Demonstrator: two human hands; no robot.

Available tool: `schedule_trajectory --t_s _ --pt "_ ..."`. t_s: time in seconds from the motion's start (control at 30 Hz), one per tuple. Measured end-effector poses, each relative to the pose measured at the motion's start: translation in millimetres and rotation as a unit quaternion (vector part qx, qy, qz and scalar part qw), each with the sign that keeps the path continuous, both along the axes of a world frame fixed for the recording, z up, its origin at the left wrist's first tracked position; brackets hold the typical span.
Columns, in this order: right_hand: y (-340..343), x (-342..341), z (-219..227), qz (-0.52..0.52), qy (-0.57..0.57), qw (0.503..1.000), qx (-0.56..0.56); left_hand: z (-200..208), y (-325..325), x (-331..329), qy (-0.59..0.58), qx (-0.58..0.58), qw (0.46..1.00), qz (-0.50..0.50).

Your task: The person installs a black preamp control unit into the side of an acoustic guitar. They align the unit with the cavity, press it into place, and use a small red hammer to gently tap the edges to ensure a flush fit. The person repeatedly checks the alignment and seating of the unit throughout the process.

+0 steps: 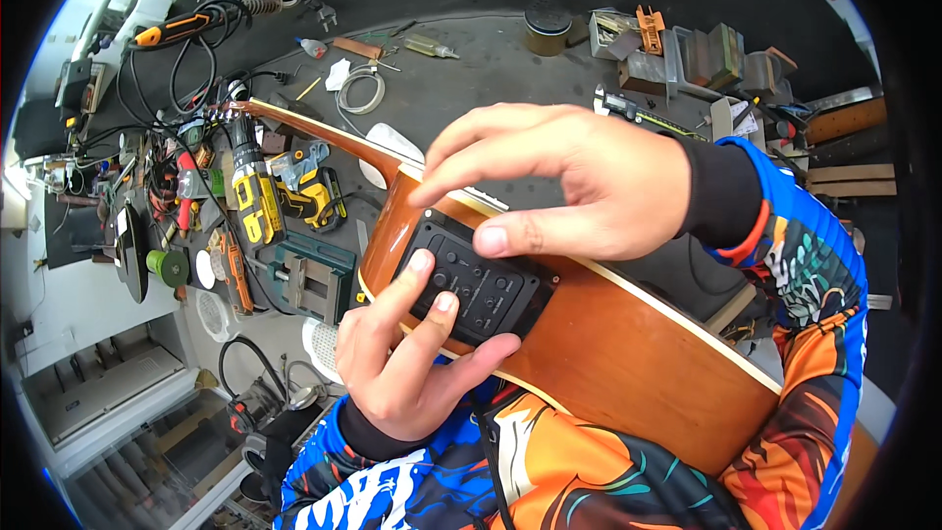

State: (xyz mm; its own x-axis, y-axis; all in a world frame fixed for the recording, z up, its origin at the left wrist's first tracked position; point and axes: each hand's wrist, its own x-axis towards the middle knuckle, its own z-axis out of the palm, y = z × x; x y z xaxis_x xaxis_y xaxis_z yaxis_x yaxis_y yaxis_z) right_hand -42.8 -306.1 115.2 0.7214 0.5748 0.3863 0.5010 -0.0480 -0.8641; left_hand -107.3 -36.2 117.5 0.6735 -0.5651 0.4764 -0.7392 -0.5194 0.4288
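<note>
An acoustic guitar (628, 353) with a glossy brown body and cream binding lies on its side against me, its neck reaching to the upper left. Set at the guitar's side is a black preamp panel (471, 275) with several small knobs and buttons. My left hand (407, 363) has two fingertips on the panel's left part and the thumb by its lower edge; the fingers are spread. Over the panel's upper edge hovers my right hand (559, 177), thumb and fingers apart, the thumb tip close to or touching the panel's top corner. Neither hand grips anything visible.
Left on the dark bench are a yellow drill (255, 201), a teal vise (314, 280) and tangled cables. A soldering iron (177, 31) with orange trim lies at the far left. A caliper (638, 110), a dark jar (547, 25) and boxed parts are at the back right.
</note>
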Motion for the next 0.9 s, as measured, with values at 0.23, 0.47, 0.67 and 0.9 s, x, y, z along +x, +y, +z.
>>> schedule_trajectory --t_s 0.23,0.47,0.67,0.9 --pt "10 3 -18 0.079 0.001 0.995 -0.060 8 -4 -12 0.078 -0.016 0.997 0.014" --pt "-4 18 -19 0.160 -0.033 0.983 -0.087 -2 -8 -18 0.079 -0.059 0.993 0.064" --pt "-4 22 -15 0.172 -0.058 0.978 -0.107 -8 -9 -16 0.051 -0.068 0.994 0.072" --pt "1 21 -13 0.151 -0.041 0.980 -0.124 2 -12 -20 0.007 0.026 0.994 0.105"
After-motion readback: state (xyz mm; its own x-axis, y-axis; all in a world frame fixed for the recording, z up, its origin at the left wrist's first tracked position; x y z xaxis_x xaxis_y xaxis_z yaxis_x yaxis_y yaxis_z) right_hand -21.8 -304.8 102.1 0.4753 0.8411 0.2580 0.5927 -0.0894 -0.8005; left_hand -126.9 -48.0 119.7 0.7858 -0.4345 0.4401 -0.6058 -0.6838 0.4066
